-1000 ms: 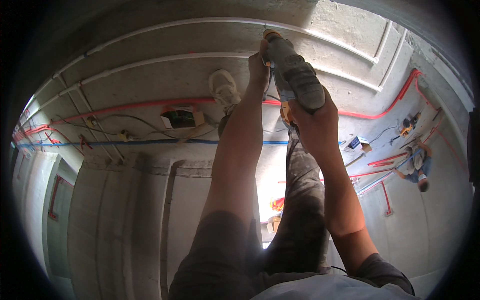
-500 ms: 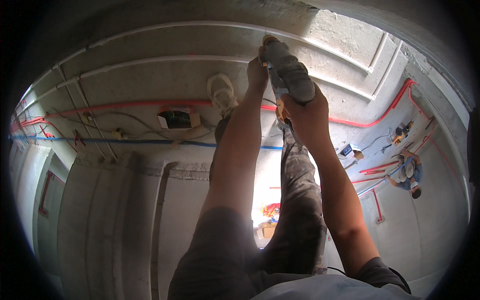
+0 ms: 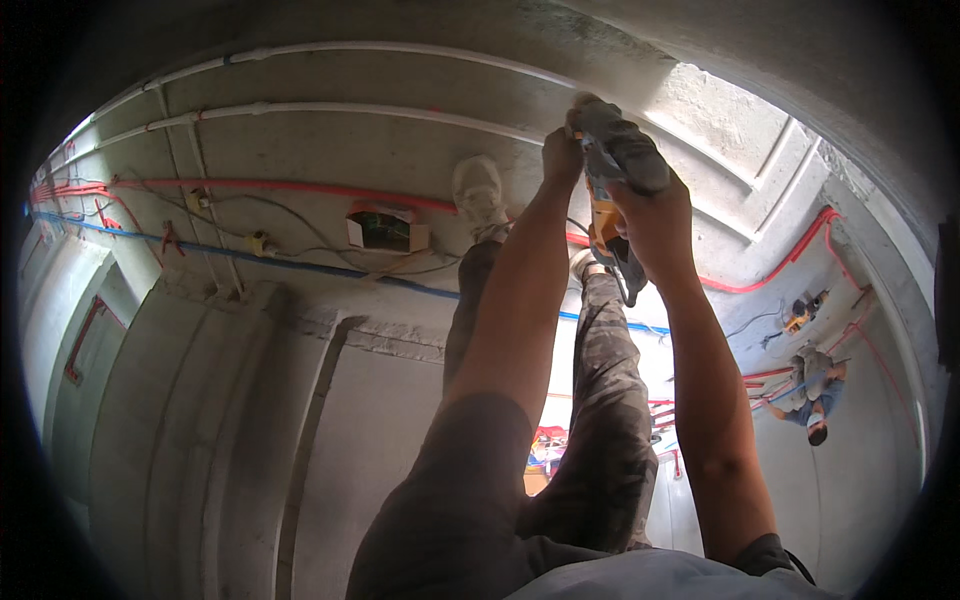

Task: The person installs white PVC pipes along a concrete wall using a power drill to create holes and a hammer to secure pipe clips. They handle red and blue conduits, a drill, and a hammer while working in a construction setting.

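Gripping a grey and yellow power drill (image 3: 622, 150) at its rear, with the fingers of the right hand (image 3: 658, 225) clamped around the handle. Holding its front end with the left hand (image 3: 562, 158), with those fingers closed there, partly hidden. Pointing past the left fingers toward white pipes (image 3: 390, 108). Planting a shoe (image 3: 480, 192) left of the left fingers, near a red pipe (image 3: 300, 186) and, farther left, an open box (image 3: 419, 238).
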The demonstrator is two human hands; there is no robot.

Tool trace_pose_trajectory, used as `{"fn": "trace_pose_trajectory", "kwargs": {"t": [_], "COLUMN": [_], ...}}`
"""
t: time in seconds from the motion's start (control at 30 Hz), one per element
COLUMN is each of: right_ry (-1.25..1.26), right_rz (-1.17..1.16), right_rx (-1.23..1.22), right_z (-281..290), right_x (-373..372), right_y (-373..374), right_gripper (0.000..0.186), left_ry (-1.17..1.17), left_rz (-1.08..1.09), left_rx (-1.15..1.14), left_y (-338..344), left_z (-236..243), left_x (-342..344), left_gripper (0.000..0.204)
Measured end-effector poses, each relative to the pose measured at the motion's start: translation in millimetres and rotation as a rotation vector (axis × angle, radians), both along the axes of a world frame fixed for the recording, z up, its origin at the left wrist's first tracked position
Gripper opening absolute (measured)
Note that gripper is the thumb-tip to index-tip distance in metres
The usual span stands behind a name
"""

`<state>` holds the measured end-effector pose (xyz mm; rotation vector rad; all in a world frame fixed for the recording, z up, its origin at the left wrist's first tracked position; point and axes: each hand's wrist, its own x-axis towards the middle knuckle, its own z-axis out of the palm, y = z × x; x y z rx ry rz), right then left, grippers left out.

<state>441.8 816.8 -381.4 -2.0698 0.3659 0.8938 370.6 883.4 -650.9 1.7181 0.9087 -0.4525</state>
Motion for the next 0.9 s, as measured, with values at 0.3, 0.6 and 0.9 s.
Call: {"fn": "trace_pose_trajectory", "kwargs": {"t": [0.3, 0.6, 0.9], "right_ry": [0.196, 0.106, 0.158], "right_rz": [-0.125, -0.028, -0.041], "right_rx": [-0.012, 0.007, -0.017], "right_z": [3, -11, -12], "right_x": [26, 23, 25], "right_y": [3, 3, 5], "right_gripper": [0.028, 0.03, 0.028], "left_ry": [0.052, 0.008, -0.05], "left_rz": [0.203, 0.214, 0.255], "left_rx": [-0.177, -0.05, -0.147], "left_y": [-4, 2, -5], "left_z": [0, -16, -64], "left_x": [8, 3, -15], "left_gripper": [0.079, 0.067, 0.028]}}
